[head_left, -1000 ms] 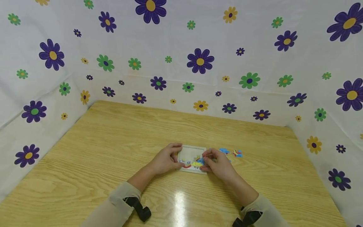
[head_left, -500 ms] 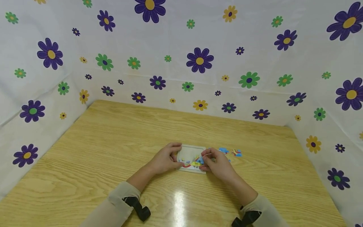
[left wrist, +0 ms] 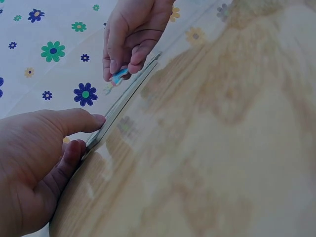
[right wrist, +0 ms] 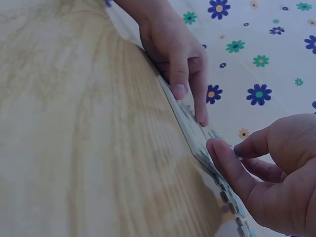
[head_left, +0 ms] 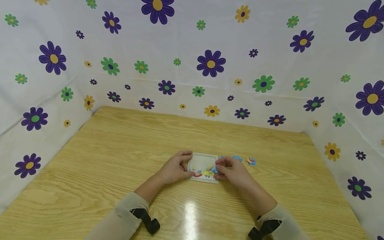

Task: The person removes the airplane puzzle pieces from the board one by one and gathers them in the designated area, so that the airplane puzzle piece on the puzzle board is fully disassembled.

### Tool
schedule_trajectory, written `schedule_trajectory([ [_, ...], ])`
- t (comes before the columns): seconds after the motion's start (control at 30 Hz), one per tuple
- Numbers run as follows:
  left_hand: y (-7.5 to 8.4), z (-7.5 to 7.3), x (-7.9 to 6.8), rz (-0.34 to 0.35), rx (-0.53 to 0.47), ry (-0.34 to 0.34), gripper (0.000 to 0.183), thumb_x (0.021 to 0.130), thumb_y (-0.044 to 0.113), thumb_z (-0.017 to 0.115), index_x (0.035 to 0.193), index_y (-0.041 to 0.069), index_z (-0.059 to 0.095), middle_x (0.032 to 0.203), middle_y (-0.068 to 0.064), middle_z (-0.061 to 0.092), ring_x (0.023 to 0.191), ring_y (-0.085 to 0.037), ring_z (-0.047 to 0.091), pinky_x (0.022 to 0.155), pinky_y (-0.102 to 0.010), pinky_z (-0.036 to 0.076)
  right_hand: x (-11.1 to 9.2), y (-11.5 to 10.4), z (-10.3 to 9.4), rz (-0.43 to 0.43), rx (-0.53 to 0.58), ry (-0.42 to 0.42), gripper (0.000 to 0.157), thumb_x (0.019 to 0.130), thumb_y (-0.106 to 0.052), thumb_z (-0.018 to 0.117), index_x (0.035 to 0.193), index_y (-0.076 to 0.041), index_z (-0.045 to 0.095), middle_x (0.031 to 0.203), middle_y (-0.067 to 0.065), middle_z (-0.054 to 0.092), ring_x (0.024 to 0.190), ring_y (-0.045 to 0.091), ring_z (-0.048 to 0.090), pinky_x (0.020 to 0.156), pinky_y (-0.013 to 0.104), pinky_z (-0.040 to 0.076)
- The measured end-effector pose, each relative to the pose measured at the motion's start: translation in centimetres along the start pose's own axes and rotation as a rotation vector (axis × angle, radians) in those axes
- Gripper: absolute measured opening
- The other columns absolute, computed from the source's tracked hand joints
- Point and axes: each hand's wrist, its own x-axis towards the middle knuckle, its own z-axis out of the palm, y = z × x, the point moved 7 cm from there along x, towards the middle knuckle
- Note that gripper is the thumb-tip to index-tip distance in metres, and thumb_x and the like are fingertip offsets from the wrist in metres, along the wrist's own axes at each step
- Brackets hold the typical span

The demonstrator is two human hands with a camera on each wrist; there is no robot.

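Note:
A shallow white-framed jigsaw tray (head_left: 202,160) lies flat on the table. Assembled pieces (head_left: 207,173) with yellow, red and blue print fill its lower part, while the upper part shows bare backing. My left hand (head_left: 174,168) grips the tray's left side, with the thumb at the lower corner and fingertips at the upper corner. Over the tray's right side, my right hand (head_left: 234,171) pinches a small blue jigsaw piece (left wrist: 118,76) between thumb and fingers. In the left wrist view this piece is raised and tilted above the tray; the fingers cover much of it.
Loose jigsaw pieces (head_left: 250,161), mostly blue with some red and yellow, lie right of the tray, partly behind my right hand. The wood-grain table (head_left: 135,133) extends all around. White flower-print cloth (head_left: 180,43) walls in the back and both sides.
My right hand has shifted slightly to the right, uncovering a bit more of the tray's right edge. The left hand and the tray stay in place.

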Motion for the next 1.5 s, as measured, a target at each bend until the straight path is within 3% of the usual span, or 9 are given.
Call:
schedule_trajectory([
  [0.37,-0.3,-0.3,0.2,0.011,0.019,0.017,0.073,0.084,0.015,0.081,0.146,-0.003,0.047,0.156,-0.007,0.041,0.079,-0.009,0.055,0.067,-0.018,0.048,0.4,-0.4,-2.9,0.029,-0.08,-0.02,0.03,0.102,-0.012,0.057,0.125,0.007,0.055,0.108,0.018,0.062,0.089,0.02,0.07,0.081,0.031,0.06],
  [0.8,-0.3,0.2,0.0,0.011,-0.011,0.009,0.074,0.084,0.015,0.081,0.146,-0.005,0.046,0.156,-0.007,0.041,0.079,-0.009,0.056,0.066,-0.017,0.048,-1.1,0.2,-6.9,0.012,-0.142,0.008,0.037,0.103,-0.013,0.055,0.13,0.012,0.05,0.113,0.02,0.063,0.093,0.02,0.07,0.082,0.03,0.06],
  [1.5,-0.5,0.0,0.1,0.006,-0.02,-0.023,0.077,0.084,0.016,0.082,0.148,-0.003,0.043,0.157,-0.006,0.038,0.082,-0.011,0.055,0.067,-0.018,0.048,-2.7,2.0,-10.3,0.03,-0.13,0.043,0.046,0.1,-0.014,0.062,0.131,0.015,0.047,0.113,0.018,0.064,0.091,0.015,0.07,0.081,0.027,0.059],
])
